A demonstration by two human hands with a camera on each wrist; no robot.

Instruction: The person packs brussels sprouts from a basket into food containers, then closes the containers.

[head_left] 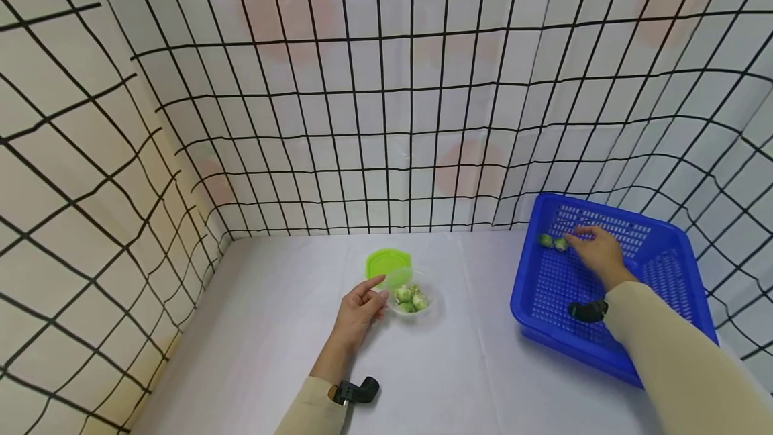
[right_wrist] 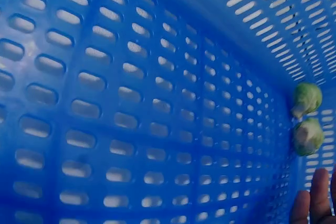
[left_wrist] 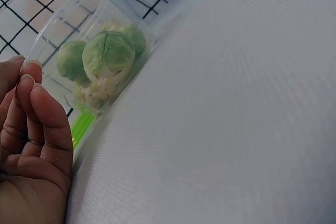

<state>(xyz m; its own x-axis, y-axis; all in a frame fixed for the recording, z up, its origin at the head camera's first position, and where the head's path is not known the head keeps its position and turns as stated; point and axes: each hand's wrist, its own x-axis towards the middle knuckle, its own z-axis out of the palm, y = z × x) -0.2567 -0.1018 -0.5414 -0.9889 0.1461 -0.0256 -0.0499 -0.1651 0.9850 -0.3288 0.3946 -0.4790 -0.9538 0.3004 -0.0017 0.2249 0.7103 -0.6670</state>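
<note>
My left hand (head_left: 357, 312) pinches the rim of a clear plastic tub (left_wrist: 113, 1) between thumb and fingertips. Several Brussels sprouts (left_wrist: 108, 56) lie inside that tub, which stands on the white table. Over in the blue basket (head_left: 524, 287), my right hand (head_left: 598, 254) reaches towards two more Brussels sprouts (right_wrist: 308, 137) sitting side by side near the far left corner. Its fingers (right_wrist: 318, 195) are close to the nearer sprout, with a small gap showing in the right wrist view. Nothing is visible in that hand.
A bright green lid (head_left: 386, 262) lies just behind the tub. White cloth covers the table (head_left: 253, 327). Black netting (head_left: 377, 92) over pale sheeting closes off the back and both sides. The slotted basket stands at the right, beside the netting.
</note>
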